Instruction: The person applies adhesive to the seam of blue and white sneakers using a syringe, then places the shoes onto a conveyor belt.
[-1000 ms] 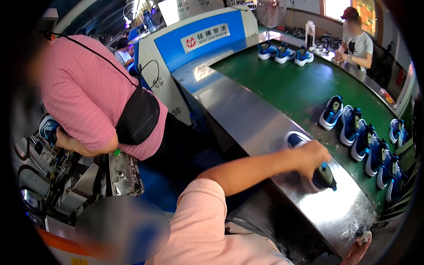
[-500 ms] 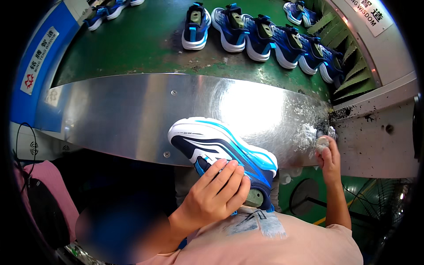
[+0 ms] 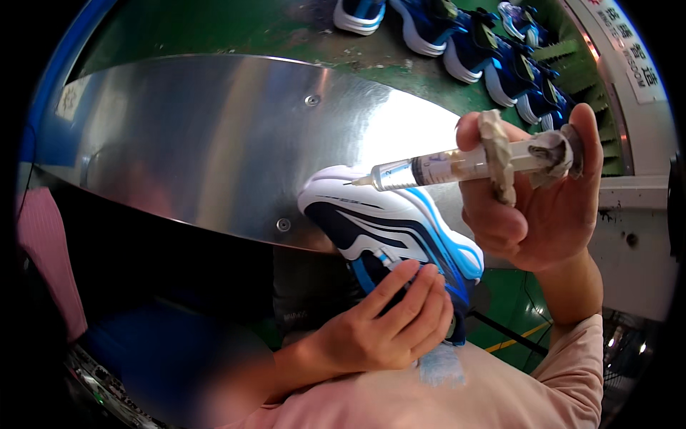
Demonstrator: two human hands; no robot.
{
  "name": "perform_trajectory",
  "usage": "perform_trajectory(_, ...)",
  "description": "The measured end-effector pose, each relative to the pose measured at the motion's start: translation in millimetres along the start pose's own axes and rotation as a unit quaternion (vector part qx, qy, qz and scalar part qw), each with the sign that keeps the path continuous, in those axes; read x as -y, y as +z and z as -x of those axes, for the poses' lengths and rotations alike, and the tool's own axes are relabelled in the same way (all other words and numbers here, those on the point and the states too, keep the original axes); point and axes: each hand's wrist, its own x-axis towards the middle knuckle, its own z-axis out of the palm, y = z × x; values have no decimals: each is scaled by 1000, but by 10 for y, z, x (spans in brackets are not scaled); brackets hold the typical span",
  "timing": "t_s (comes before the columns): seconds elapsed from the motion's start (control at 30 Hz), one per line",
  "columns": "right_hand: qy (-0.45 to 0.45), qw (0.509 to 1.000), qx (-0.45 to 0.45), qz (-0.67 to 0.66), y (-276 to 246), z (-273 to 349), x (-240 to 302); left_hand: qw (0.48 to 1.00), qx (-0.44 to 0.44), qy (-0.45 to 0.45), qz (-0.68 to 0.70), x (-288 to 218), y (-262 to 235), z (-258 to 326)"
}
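Observation:
My left hand (image 3: pixel 400 318) is closed on the upper of a sneaker (image 3: pixel 364 214), navy, white and bright blue, tilted on its side in front of my chest. Its toe points to the far left and rests over the metal ledge's edge. Held up over the shoe, my right hand (image 3: pixel 547 207) grips a clear syringe (image 3: pixel 450 166) between fingers and thumb. The thumb lies at the plunger end, and whitish, crusted wrapping surrounds the flange and plunger. Leftward points the thin needle tip, above the white sole edge and apart from it by the look of it.
A curved steel ledge (image 3: pixel 214 143) runs in front of me, with a screw on it. Beyond lies a green conveyor surface (image 3: pixel 179 32) carrying several matching sneakers (image 3: pixel 464 53) in a row. A pale machine housing with green bristle-like flaps (image 3: pixel 607 121) stands at the right.
My right hand has lifted the syringe from the ledge's right end and brought it left over the shoe. The view has shifted, and the left hand keeps its hold on the sneaker.

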Motion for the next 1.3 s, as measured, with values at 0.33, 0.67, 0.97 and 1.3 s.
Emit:
perform_trajectory(0.33, 51, 998, -34, 0, 134, -174, 83, 1000, -30, 1, 6, -105, -53, -99)
perform_trajectory(0.67, 88, 987, -51, 123, 305, -247, 140, 999, -35, 12, 1, -94, -82, -96)
perform_trajectory(0.97, -54, 966, -178, 178, 414, 25, -7, 1000, -21, 17, 7, -34, -134, -106)
perform_trajectory(1.3, -104, 975, -174, 86, 336, 554, -224, 999, 29, -11, 29, 37, -286, -131)
